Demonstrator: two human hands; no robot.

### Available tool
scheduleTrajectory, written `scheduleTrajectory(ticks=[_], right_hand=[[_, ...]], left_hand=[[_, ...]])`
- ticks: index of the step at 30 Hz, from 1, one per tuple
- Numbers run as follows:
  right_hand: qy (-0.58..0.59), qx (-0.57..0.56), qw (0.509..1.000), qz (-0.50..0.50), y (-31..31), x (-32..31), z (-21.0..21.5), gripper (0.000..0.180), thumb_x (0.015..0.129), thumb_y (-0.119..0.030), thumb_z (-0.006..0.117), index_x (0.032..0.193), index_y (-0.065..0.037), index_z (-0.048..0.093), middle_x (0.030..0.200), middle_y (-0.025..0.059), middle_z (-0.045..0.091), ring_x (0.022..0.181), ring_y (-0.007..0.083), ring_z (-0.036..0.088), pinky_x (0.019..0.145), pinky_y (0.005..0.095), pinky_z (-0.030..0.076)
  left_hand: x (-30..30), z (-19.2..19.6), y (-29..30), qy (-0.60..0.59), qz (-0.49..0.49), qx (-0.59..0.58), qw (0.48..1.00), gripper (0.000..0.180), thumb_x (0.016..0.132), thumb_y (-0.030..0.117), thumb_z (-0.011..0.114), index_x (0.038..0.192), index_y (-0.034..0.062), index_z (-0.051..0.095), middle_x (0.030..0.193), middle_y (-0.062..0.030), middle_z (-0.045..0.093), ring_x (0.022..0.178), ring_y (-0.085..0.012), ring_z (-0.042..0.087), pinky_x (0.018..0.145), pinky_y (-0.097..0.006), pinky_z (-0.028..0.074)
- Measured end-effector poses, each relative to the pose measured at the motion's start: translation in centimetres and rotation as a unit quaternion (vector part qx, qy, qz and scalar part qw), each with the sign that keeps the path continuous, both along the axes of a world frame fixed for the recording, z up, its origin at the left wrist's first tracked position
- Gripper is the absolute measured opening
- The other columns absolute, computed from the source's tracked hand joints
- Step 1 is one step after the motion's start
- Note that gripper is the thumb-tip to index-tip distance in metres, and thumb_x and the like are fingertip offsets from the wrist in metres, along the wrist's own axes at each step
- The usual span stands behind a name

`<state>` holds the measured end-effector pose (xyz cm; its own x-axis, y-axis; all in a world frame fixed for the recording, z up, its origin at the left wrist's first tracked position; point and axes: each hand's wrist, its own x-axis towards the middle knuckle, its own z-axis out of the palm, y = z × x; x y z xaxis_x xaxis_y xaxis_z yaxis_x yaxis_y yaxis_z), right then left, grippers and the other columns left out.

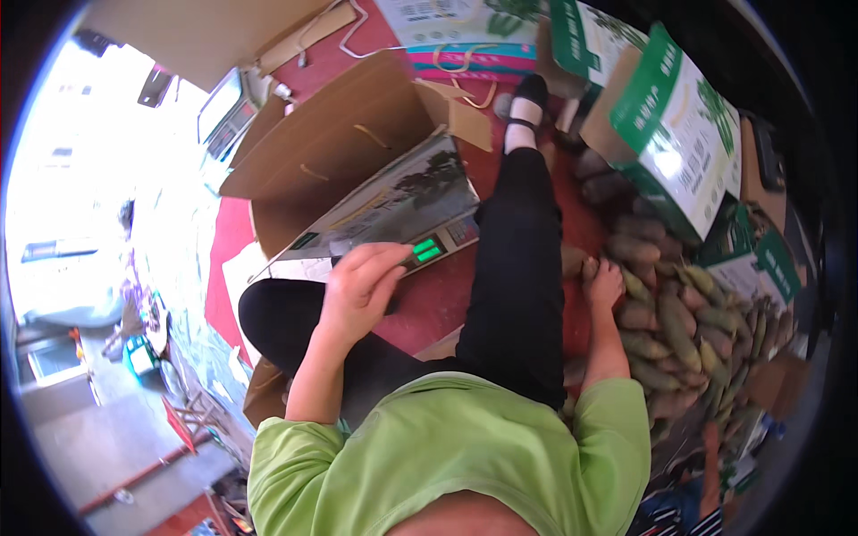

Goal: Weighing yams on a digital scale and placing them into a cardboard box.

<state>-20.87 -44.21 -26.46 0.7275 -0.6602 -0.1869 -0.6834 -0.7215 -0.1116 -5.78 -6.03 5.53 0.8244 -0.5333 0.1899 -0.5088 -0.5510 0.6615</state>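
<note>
From my remote post I see an open brown cardboard box (331,147) just beyond the left hand (374,268), which hangs half open with fingers loosely bent, nothing visible in its grasp, its fingertips just beside the pale scale with a lit green display (428,250) at their right. Farther right, I make out the right hand (603,280), fingers bent downward, with a heap of elongated greenish-brown vegetables (681,332) spreading to its right; I cannot tell whether it grips one. Beyond it on the right, a green-and-white printed carton (684,147) sits tilted.
</note>
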Motion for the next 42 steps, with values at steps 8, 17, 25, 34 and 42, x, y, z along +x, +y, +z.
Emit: scheduleTrajectory(ticks=[8,17,25,34,42], right_hand=[[0.038,0.029,0.997,0.057,2.5,-2.2,1.6,0.04,0.091,-0.043,0.049,0.116,-0.011,0.049,0.115,0.0167,0.053,0.111,0.0376,0.048,0.089,0.0515,0.042],[-0.246,0.264,0.921,-0.143,-3.0,-4.2,1.0,0.075,0.053,-0.002,0.081,0.119,-0.002,0.045,0.112,0.0134,0.055,0.102,0.0272,0.056,0.093,0.0388,0.044],[-0.392,0.305,0.867,-0.033,-0.3,6.9,15.4,0.078,0.064,0.0,0.079,0.131,0.0,0.039,0.125,0.0112,0.048,0.113,0.0221,0.048,0.098,0.0327,0.039],[-0.496,0.411,0.745,0.172,10.1,18.5,34.6,0.07,0.068,0.004,0.074,0.129,-0.005,0.042,0.123,0.0098,0.048,0.112,0.0217,0.05,0.097,0.0331,0.041],[-0.408,0.288,0.741,0.449,22.3,26.6,34.4,0.067,0.056,-0.01,0.08,0.116,-0.008,0.05,0.11,0.0112,0.055,0.104,0.0255,0.055,0.09,0.0359,0.045]], left_hand=[[2.0,2.2,8.3,-0.199,0.263,-0.074,0.941,0.019,0.084,-0.004,0.057,0.1,-0.0001,0.065,0.094,-0.0124,0.066,0.085,-0.0214,0.064,0.076,-0.029,0.049],[7.7,-2.3,18.0,-0.013,0.389,-0.126,0.912,0.039,0.084,0.02,0.063,0.119,0.0027,0.059,0.123,-0.0161,0.055,0.114,-0.0262,0.052,0.095,-0.034,0.04],[4.6,-2.9,16.2,0.045,0.254,0.157,0.953,0.067,0.074,0.042,0.073,0.129,0.0106,0.052,0.14,-0.0167,0.041,0.13,-0.0378,0.035,0.108,-0.046,0.029],[4.3,-2.3,15.5,0.166,0.206,0.168,0.95,0.058,0.078,0.05,0.065,0.118,0.008,0.061,0.126,-0.0156,0.054,0.118,-0.0308,0.05,0.1,-0.039,0.039],[4.1,-1.2,14.6,0.179,0.22,0.166,0.944,0.057,0.078,0.052,0.063,0.113,0.006,0.064,0.11,-0.016,0.064,0.106,-0.0326,0.059,0.092,-0.04,0.045]])
